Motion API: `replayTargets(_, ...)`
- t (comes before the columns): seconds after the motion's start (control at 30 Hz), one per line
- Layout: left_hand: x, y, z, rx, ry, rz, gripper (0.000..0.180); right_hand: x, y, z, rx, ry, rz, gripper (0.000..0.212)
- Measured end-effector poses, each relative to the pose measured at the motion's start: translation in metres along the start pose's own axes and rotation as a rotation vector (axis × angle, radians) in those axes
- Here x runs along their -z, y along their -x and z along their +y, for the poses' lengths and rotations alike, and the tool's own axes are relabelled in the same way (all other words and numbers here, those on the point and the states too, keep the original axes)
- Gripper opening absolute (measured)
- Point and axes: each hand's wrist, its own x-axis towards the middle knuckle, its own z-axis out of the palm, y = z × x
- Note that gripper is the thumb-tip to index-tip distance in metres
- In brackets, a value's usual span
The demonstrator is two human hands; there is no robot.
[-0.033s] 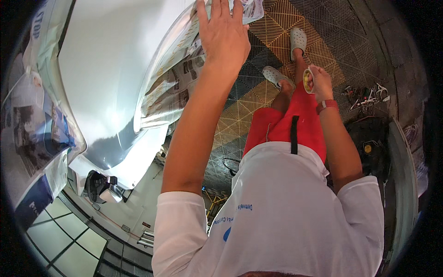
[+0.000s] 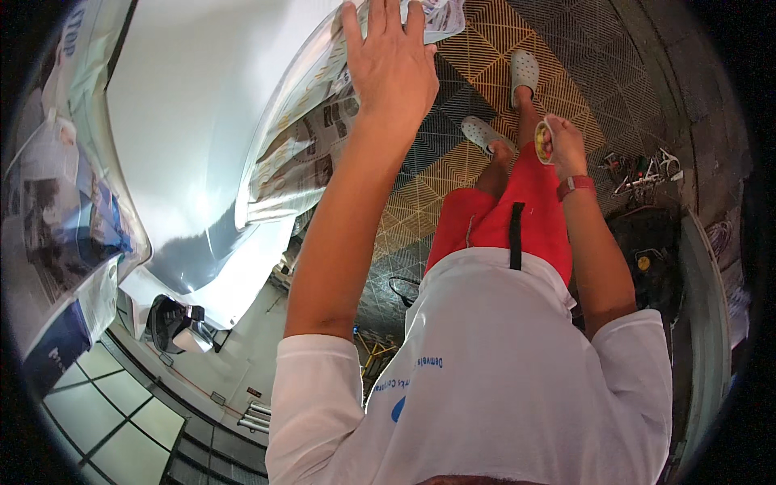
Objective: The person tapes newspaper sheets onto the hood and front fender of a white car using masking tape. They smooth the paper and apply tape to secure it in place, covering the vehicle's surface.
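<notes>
My left hand lies flat on the edge of the newspaper and clear plastic covering beside a glossy white car panel. Its fingers are spread, and the tips reach the top of the view. Down by my right leg, my right hand is closed around a small round thing, likely a roll of tape, with a pale rim and a yellowish inside. Fingertips seem to show inside its ring.
More newspaper and plastic hang along the panel's left side. A dark lamp-like fixture stands beyond the panel. Patterned tiles cover the floor around my feet. At the right are a tangle of metal parts and a curved grey edge.
Hardly anything differs. My right hand has shifted slightly to the right and turned a little with the roll of tape; my left hand stays on the covering.
</notes>
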Motion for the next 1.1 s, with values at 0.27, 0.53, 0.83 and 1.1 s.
replayTargets(0.27,0.042,0.093,-0.018,0.632,0.748,0.245,0.046,-0.036,-0.004,-0.036,0.18,-0.182,-0.164,0.022)
replayTargets(0.53,0.031,0.146,-0.073,1.573,1.443,0.889,0.027,-0.117,0.034,-0.095,0.255,-0.117,-0.401,0.022)
replayTargets(0.83,-0.001,0.212,-0.126,1.863,1.334,1.436,0.015,-0.028,0.034,-0.084,0.18,0.139,-0.158,0.028)
replayTargets(1.1,-0.05,0.366,-0.205,1.958,1.296,1.629,0.01,0.167,0.018,-0.095,0.282,0.928,0.089,0.037)
